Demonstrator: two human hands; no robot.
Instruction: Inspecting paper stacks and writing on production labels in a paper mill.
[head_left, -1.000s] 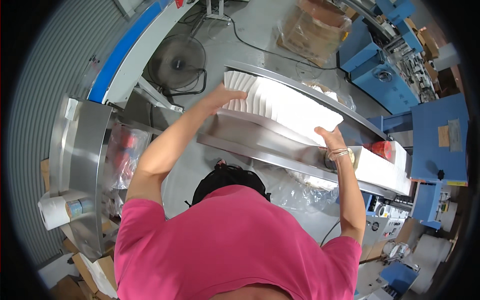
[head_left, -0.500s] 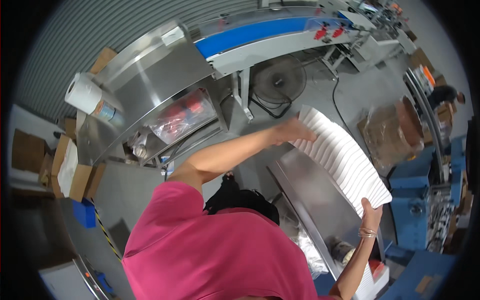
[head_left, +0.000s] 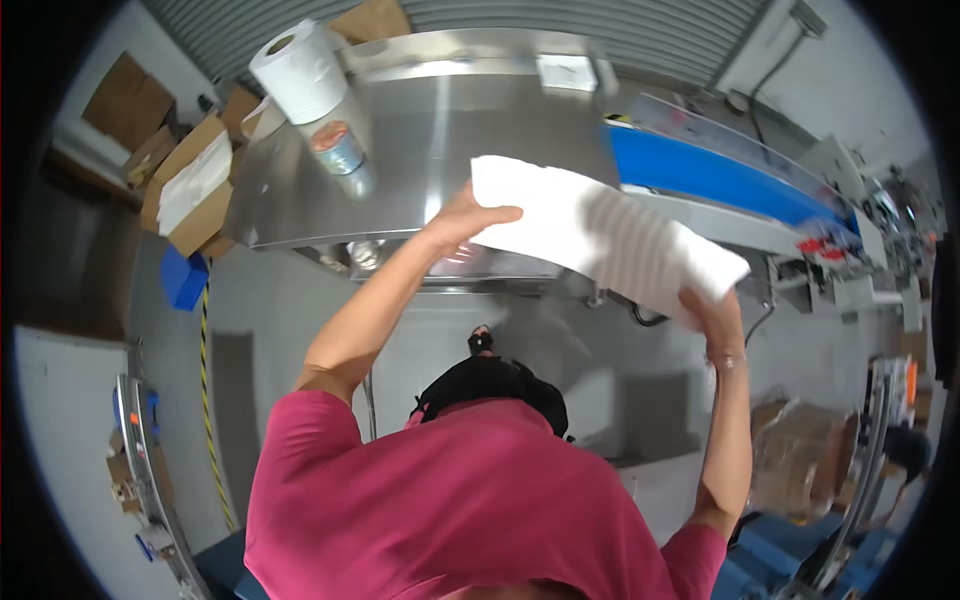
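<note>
Between my two hands stretches a long white stack (head_left: pixel 545 212) of thin pieces with a ridged side, held level above the front edge of the steel table (head_left: pixel 420 130). My left hand (head_left: pixel 463 222) grips its left end, the thumb lying over the top. At the other end my right hand (head_left: pixel 714 318) is closed around the lower right corner, its fingers partly hidden behind the stack. What the individual pieces are I cannot make out.
A large white roll (head_left: pixel 303 78) and a smaller orange-and-blue roll (head_left: pixel 337 150) stand on the table's left part. A blue conveyor belt (head_left: pixel 710 172) adjoins its right end. An open cardboard box (head_left: pixel 170 215) is at the left, above a blue bin (head_left: pixel 184 278). A plastic-wrapped carton (head_left: pixel 800 455) stands at lower right.
I have turned leftward from the smaller steel surface to the large steel table, carrying the white stack in both hands. The stack now lies more level across the view.
</note>
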